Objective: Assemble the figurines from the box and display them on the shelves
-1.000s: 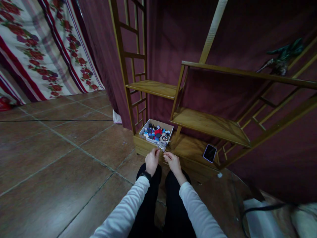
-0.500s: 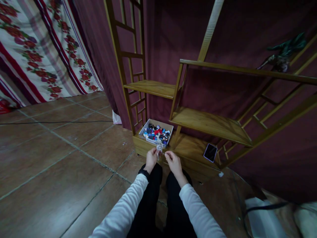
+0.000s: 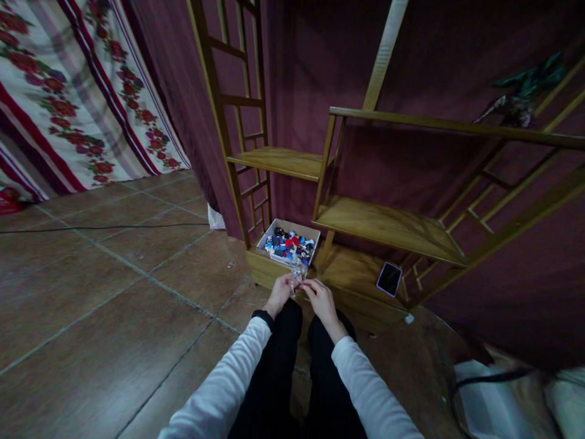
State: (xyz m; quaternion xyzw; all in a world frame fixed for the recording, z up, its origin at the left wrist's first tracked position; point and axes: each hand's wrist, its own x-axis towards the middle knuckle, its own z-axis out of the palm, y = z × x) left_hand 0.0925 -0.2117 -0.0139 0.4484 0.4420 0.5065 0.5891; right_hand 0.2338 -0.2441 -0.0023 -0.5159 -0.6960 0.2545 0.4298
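Note:
My left hand (image 3: 279,294) is closed around the left side of a small, shiny clear plastic object (image 3: 297,275); its exact kind is too small to make out. From the other side, my right hand (image 3: 320,297) pinches with thumb and fingers at the object's lower right edge. Just beyond both hands, a shallow white box (image 3: 273,258) full of small colourful figures or pieces (image 3: 292,244) rests on the shelf's low base. The clear object overlaps the box's near edge in view.
A wooden shelf unit (image 3: 283,160) stands in front of a dark red curtain. On its lower board lies a phone-like device (image 3: 389,279) with a dark screen. A dark green ornament (image 3: 525,91) sits higher up. A black cable (image 3: 105,227) crosses the tiled floor.
My right hand has moved left and now touches the clear object, where a small gap was before. The object has shifted slightly right and turned in my left hand.

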